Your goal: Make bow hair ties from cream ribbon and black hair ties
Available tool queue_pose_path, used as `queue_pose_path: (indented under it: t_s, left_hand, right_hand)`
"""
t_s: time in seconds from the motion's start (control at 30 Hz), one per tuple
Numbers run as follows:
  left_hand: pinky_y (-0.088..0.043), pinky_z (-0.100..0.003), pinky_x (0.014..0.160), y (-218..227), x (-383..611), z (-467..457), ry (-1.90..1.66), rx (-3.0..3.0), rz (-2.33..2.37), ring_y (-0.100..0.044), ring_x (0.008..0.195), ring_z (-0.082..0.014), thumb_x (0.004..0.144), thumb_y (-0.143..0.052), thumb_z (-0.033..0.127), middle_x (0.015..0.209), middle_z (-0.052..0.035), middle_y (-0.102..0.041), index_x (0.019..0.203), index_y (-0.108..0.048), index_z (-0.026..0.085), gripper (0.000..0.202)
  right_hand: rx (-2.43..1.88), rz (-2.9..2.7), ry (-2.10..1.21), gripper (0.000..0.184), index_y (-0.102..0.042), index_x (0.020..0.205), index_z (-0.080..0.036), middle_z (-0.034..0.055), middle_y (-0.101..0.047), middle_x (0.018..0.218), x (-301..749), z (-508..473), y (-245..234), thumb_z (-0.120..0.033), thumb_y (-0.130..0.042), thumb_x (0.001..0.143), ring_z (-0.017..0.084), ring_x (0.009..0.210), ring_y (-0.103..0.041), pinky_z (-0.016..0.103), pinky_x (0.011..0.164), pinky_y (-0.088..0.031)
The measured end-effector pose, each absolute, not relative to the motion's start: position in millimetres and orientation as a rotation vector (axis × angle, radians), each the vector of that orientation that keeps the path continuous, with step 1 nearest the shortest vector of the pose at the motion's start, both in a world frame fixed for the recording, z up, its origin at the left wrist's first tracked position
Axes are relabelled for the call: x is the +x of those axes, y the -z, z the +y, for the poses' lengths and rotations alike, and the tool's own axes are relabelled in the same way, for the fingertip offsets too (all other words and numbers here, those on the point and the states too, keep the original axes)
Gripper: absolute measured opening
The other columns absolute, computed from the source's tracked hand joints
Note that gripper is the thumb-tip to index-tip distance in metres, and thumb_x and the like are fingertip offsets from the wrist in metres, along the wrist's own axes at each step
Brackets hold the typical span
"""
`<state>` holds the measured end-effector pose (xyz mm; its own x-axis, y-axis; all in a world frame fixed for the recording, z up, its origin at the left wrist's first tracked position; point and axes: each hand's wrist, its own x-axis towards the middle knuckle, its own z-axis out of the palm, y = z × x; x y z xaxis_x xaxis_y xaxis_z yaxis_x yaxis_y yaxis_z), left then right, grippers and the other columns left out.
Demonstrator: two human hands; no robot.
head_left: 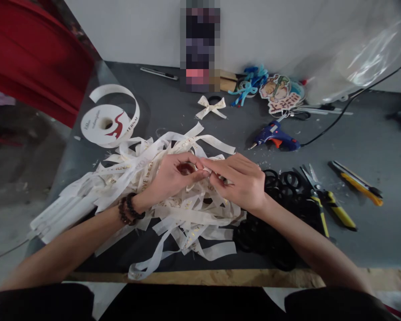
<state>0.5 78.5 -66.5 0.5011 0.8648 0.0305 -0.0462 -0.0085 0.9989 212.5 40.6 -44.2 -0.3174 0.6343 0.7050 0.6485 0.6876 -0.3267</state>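
Over a heap of cut cream ribbon strips (200,216) with gold lettering, my two hands meet fingertip to fingertip. My left hand (173,176), a dark bead bracelet on its wrist, pinches a small white ribbon piece (207,170) between thumb and index finger. From the other side, my right hand (239,180) grips the same piece, its fingers bent and closed. Most of the piece is hidden by the fingers. Beyond the heap lies a tied ribbon bow (211,108) with a black hair tie behind it. Black hair ties (270,236) are piled beside my right forearm.
A ribbon spool (93,127) stands at the back left, a power strip (67,209) at the left edge. Toward the right are a blue glue gun (276,136) with its cord, scissors (316,189) and a yellow utility knife (357,183). Another knife (158,73) lies by the wall.
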Motion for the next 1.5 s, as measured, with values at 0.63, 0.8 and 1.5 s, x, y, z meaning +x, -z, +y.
queue_pose_path:
  t_s: [0.63,0.8,1.5]
  left_hand:
    - [-0.063,-0.024,0.067,61,3,76,-0.925,1.514,0.883,-0.076,0.078,-0.0153,0.090,-0.084,0.033,0.092,-0.0067,-0.083,0.098,-0.083,0.019,0.017]
    - [-0.063,-0.025,0.067,61,4,74,-0.936,1.525,0.938,-0.076,0.076,-0.0159,0.089,-0.084,0.034,0.088,-0.0067,-0.083,0.093,-0.083,0.018,0.017]
    - [-0.059,-0.034,0.073,68,1,73,-1.198,1.778,0.812,-0.072,0.079,-0.0179,0.083,-0.089,0.028,0.082,-0.0023,-0.078,0.081,-0.074,0.024,0.015]
  right_hand:
    - [-1.159,-1.962,0.161,0.017,-0.078,0.094,-0.027,-0.0052,-0.085,0.085,211,38,45,-0.011,-0.074,0.090,0.014,0.073,-0.079,0.030,0.074,-0.061]
    - [-1.147,-1.995,0.165,0.015,-0.076,0.093,-0.027,-0.0054,-0.084,0.086,213,37,49,-0.012,-0.073,0.091,0.015,0.075,-0.080,0.030,0.075,-0.060]
    - [-1.093,-2.026,0.107,0.016,-0.069,0.094,-0.028,-0.0048,-0.084,0.089,214,37,54,-0.012,-0.068,0.095,0.015,0.077,-0.079,0.033,0.080,-0.061]
